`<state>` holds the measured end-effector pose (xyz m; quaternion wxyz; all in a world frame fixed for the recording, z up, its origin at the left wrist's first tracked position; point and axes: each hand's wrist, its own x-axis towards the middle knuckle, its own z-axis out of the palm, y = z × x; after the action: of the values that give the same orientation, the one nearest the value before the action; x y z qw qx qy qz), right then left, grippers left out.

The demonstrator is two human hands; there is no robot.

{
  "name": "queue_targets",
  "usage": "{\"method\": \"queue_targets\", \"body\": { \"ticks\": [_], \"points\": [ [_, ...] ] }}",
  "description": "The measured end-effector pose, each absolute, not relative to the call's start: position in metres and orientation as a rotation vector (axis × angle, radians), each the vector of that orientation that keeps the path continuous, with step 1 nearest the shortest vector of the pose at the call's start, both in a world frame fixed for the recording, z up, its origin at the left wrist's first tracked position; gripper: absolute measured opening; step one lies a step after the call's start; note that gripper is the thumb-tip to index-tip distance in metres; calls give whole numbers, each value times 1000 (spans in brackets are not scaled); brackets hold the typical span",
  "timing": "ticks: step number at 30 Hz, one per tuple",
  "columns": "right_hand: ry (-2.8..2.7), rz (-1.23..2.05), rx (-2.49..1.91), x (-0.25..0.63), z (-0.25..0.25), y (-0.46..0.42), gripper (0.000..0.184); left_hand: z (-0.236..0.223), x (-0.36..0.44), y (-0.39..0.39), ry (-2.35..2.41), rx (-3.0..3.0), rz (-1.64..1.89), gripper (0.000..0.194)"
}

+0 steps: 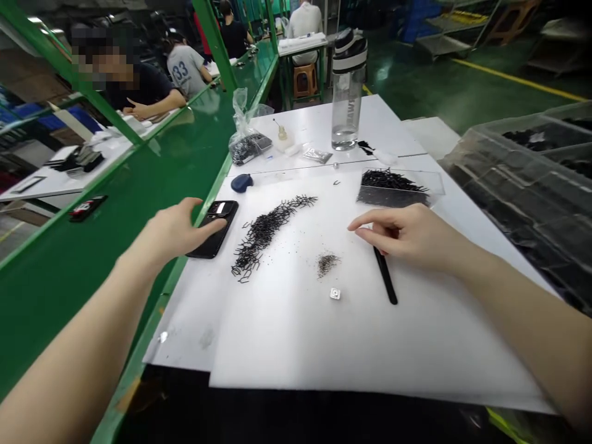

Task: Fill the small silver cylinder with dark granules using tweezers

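Observation:
My left hand [178,231] rests on the left edge of a black phone [215,228] lying at the white sheet's left side, with its thumb over the phone's body. My right hand [409,237] hovers over the white sheet [324,327], index finger stretched out to the left and the other fingers curled over the top end of a black pen-like tool [386,277]. Between the hands lies a long pile of small black wire parts [266,231]. Nearer me sit a small heap of tiny dark bits [327,263] and a small square metal piece [335,293].
A clear tray of black parts [393,185], a water bottle [346,92], a plastic bag of parts [247,145] and a dark blue oval object [242,182] stand at the back. A green conveyor [139,185] runs on the left, clear bins [531,185] on the right. Other people work further back.

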<state>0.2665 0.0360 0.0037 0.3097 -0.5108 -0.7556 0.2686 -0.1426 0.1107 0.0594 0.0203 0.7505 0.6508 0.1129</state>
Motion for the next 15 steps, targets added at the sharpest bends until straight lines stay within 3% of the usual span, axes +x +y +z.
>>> {"method": "queue_targets", "body": {
  "ticks": [5, 10, 15],
  "points": [
    [-2005, 714, -1384, 269, -1, 36, 27, 42, -129, 123, 2211, 2091, -13, 113],
    [-2004, 719, -1413, 269, -1, 37, 29, 35, -128, 130, 2240, 1947, -17, 116],
    [-1991, 726, -1462, 269, 3, 36, 30, 38, -142, 136, 2292, 1822, 206, 120]
  ]
}}
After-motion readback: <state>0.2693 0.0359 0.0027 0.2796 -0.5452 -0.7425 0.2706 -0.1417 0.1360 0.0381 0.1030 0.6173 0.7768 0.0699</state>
